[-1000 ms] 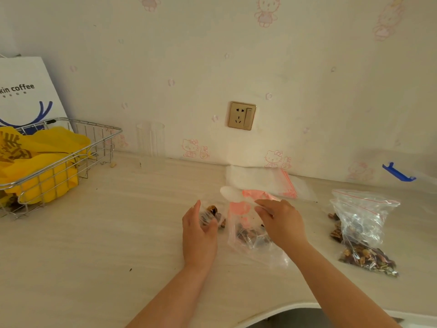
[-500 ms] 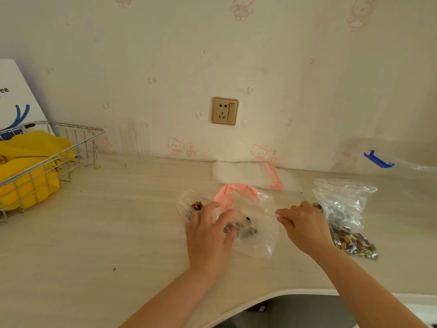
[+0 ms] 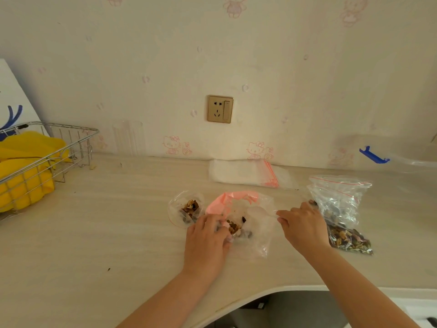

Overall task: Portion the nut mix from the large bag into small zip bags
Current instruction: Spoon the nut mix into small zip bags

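Observation:
A small zip bag (image 3: 256, 242) with a pink mouth lies open mid-table, some nut mix (image 3: 235, 228) inside. My left hand (image 3: 205, 237) grips its left edge, fingers curled on the plastic. My right hand (image 3: 303, 227) pinches the handle of a white plastic spoon (image 3: 259, 211), whose bowl lies inside the bag's mouth. The large bag (image 3: 338, 202) of nut mix stands open just right of that hand, its nuts spread at the bottom. Another small bag (image 3: 186, 209) holding nuts lies to the left of the middle one.
A flat stack of empty zip bags (image 3: 243, 172) lies by the wall. A wire basket (image 3: 68, 143) with yellow items stands at the left. A blue clip (image 3: 373, 157) sits on clear plastic at far right. The table's front edge (image 3: 295, 287) curves inward near me.
My left hand left the leftmost small bag and took hold of the middle bag's edge. My right hand drew to the right with the spoon, toward the large bag.

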